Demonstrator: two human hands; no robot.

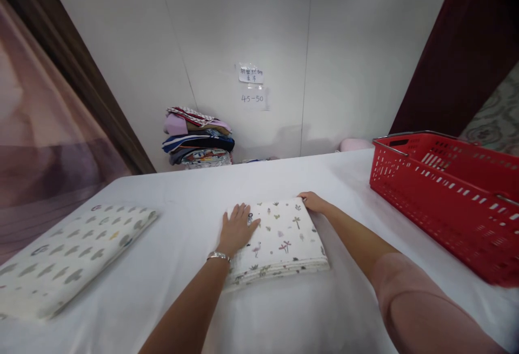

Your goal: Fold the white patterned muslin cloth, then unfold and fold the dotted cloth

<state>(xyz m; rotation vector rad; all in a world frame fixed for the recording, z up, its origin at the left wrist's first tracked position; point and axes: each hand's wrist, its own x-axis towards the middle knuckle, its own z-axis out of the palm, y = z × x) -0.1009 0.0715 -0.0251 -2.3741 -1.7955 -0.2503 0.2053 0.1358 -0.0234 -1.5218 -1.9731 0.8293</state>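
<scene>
A folded white cloth (279, 232) printed with palm trees, leaves and a flamingo lies in layers on the white-covered table. Flat on its left side rests my left hand (238, 228), fingers spread, with a silver bracelet at the wrist. My right hand (313, 201) is at the cloth's far right corner, its fingers closed on the edge; the fingertips are partly hidden. To the left lies another folded cloth (77, 251), cream with grey cloud-like shapes.
A red plastic basket (430, 197) with metal handles stands on the right of the table (182, 300). Behind the table rises a stack of folded fabrics (198, 140) against a white wall with paper signs (253, 98). A pinkish curtain (44, 127) hangs at left.
</scene>
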